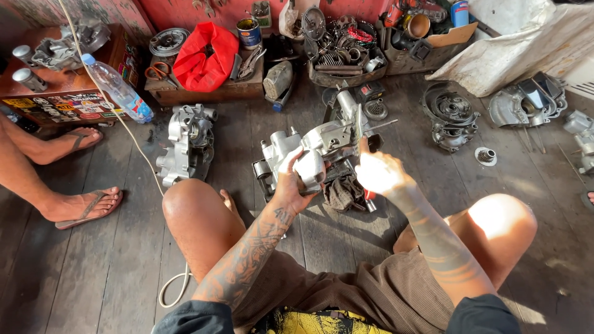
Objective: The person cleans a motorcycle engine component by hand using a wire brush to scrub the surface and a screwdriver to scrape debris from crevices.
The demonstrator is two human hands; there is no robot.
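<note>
A bare silver cast-metal engine casing, lumpy with bosses and ports, is held up just above the dark wooden plank floor, between the seated person's bent knees and slightly ahead of them. The left hand grips its near lower edge from beneath, fingers curled tight around the casting. The right hand is closed around a red-handled tool whose handle end pokes out below the palm; its upper end meets the right side of the casing, though the tip is lost in the glare. Directly under the casing lies a crumpled grey-brown rag on the floor. To the left, well apart, a second silver engine case half rests on the planks, and beyond it a clear plastic water bottle with a blue cap leans against a low wooden bench. A red cloth bag sits on a wooden crate behind. To the right lies a dark round engine cover. Another person's sandalled feet rest at the far left.
</note>
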